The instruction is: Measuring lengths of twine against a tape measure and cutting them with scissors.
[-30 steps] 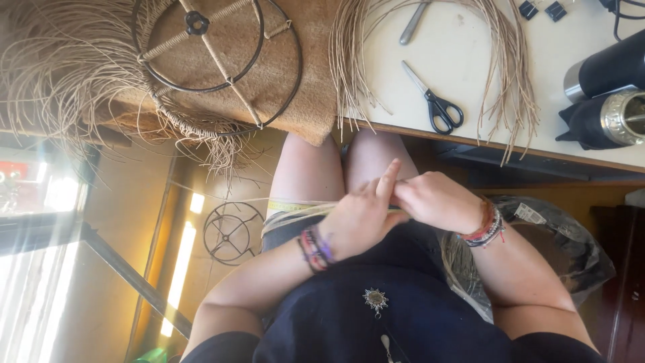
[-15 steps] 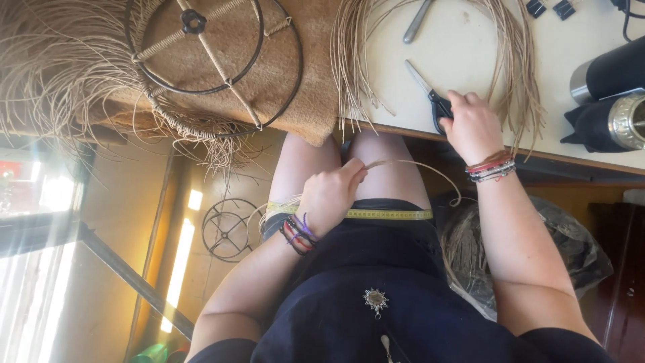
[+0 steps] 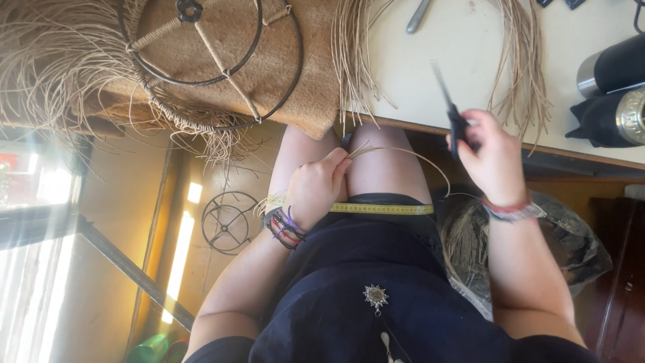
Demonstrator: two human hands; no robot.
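Pinching straw strands point(image 3: 396, 151), left hand point(image 3: 316, 188) fingers pressed together; right hand point(image 3: 494, 158) clasps scissors point(image 3: 451, 114).

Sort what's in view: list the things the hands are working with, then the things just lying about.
In use:
left hand pinching straw strands
right hand holding black scissors
yellow tape measure across the lap

Lying about:
wire frame on woven mat
loose straw bundle on table
small wire frame on floor
flasks

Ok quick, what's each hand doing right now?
Left hand: closed on thin straw strands over the lap.
Right hand: closed, holding black scissors lifted by the table edge.
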